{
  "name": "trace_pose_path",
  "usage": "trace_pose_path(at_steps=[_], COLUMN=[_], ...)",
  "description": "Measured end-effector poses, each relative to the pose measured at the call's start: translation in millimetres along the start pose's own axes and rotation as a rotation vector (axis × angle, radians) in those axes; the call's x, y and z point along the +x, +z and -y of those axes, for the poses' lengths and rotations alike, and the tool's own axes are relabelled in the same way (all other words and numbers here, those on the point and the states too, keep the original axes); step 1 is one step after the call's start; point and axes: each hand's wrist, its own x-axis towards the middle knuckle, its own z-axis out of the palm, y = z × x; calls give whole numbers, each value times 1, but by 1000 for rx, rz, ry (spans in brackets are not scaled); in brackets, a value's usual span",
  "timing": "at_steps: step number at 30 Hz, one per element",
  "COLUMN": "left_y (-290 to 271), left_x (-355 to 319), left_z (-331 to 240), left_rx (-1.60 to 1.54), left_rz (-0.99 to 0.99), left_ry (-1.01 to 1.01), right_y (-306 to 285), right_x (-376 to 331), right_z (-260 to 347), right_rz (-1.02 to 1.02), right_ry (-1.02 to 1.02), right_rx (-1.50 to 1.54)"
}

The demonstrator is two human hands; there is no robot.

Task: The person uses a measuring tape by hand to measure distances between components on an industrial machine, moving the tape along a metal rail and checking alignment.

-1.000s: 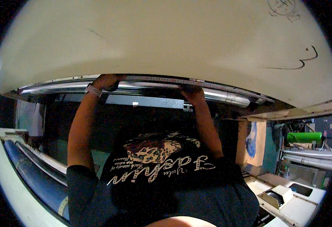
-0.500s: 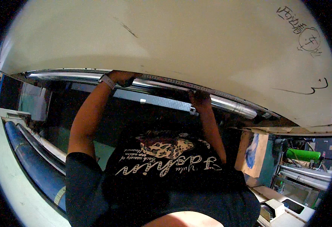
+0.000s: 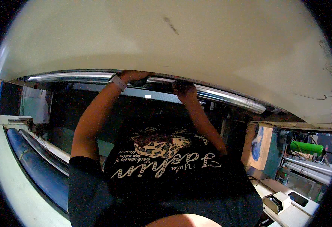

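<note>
A long shiny metal roller (image 3: 226,99) runs across the view under the edge of a large cream panel (image 3: 166,45). My left hand (image 3: 135,76), with a pale watch (image 3: 118,82) on its wrist, reaches up to the roller just left of the middle. A dark patch lies under its fingers, and I cannot make out whether it is a thing or shadow. My right hand (image 3: 185,90) is at the roller a short way to the right, its fingers lost in shadow. Along the panel's edge runs a narrow strip with scale marks (image 3: 202,82).
Below the roller is a grey-white bar (image 3: 135,92). At the left stands a machine with a blue roller (image 3: 37,170). A wooden board with a blue patch (image 3: 257,145), a green cylinder (image 3: 306,148) and a cream boxy part (image 3: 276,202) are at the right.
My right hand has shifted left along the roller and my left hand slightly right, so they are closer together. The view has also shifted a little; the panel's markings sit further right.
</note>
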Motion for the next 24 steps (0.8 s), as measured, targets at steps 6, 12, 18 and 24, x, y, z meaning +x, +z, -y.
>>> trace_pose_path(at_steps=[6,12,18,24], left_y=[1,2,5,2], left_x=[3,1,4,3], left_z=[2,8,8,5], left_rx=[-15,-19,-25,-26], left_rz=[21,25,35,31], left_ry=[32,29,35,36], right_y=[80,55,75,72], right_x=[-5,2,2,8], right_z=[-36,-26,-33,-26], right_rz=[-156,31,-151,-187], right_ry=[137,42,64,91], right_rx=[1199,664,553,801])
